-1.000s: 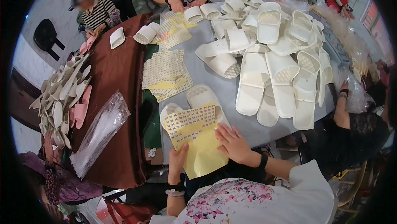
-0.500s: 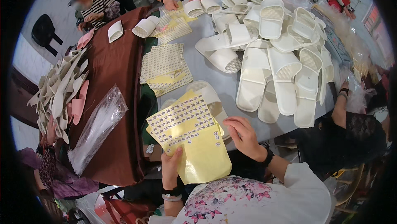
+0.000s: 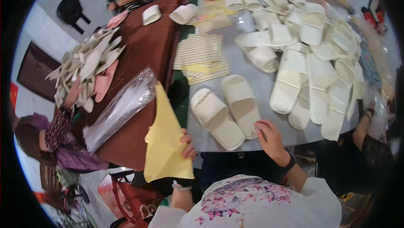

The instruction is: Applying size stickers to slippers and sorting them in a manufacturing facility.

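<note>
My left hand (image 3: 188, 146) grips yellow sticker sheets (image 3: 167, 144) by their right edge, tipped up at the table's near left so that mostly bare yellow shows. A cream slipper (image 3: 216, 119) lies on the grey table, toe strap away from me. Beside it on the right lies a second cream slipper (image 3: 242, 106). My right hand (image 3: 272, 143) is at the near end of this second slipper, thumb and fingers pinched together. Whatever is between those fingertips is too small to make out.
A large heap of cream slippers (image 3: 294, 76) covers the table's right side. Printed sticker sheets (image 3: 198, 55) lie further back. On a brown-covered table (image 3: 139, 47) are a clear plastic bag (image 3: 122, 108) and piled slippers (image 3: 90, 64). Other people work around both tables.
The sticker sheets have swung left and tipped up in my left hand, uncovering the slipper pair. My right hand has come to the right slipper's near end. The whole view has shifted.
</note>
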{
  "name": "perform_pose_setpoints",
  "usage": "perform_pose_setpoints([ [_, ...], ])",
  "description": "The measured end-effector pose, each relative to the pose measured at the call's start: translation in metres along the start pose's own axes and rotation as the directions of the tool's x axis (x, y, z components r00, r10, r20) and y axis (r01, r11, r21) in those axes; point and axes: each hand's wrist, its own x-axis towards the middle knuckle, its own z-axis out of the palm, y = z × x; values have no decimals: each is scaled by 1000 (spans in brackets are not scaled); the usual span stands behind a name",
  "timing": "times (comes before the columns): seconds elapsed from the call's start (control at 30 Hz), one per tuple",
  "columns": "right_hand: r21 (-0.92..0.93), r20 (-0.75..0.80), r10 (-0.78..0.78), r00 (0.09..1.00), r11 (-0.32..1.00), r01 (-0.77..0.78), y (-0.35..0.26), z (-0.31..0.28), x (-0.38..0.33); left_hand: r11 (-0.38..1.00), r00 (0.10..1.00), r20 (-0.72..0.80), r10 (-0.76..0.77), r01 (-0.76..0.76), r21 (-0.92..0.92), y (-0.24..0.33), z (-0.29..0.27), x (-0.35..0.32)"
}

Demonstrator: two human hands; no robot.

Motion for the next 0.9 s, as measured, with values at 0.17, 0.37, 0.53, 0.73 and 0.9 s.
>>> perform_pose_setpoints([
  [0.17, -334, 243, -84, 966, 928, 165, -17, 6, -6, 999, 999, -28, 34, -36, -40, -19, 4, 4],
  [0.37, -339, 445, -61, 893, 912, 231, -22, 33, -18, 890, 969, -225, 106, 9, 456, -29, 17, 14],
  [0.53, -64, 109, -99, 989, 992, 107, -10, 21, -20, 329, 730, -458, 508, 327, 886, -51, 13, 25],
  [0.73, 126, -300, 159, 941, 984, -126, 13, -18, 3, 75, 760, -499, 415, 518, 852, -63, 5, 26],
  [0.9, 74, -71, -79, 994, 994, 84, 14, -12, 20, -181, 777, -452, 438, 569, 803, -69, -6, 36],
])
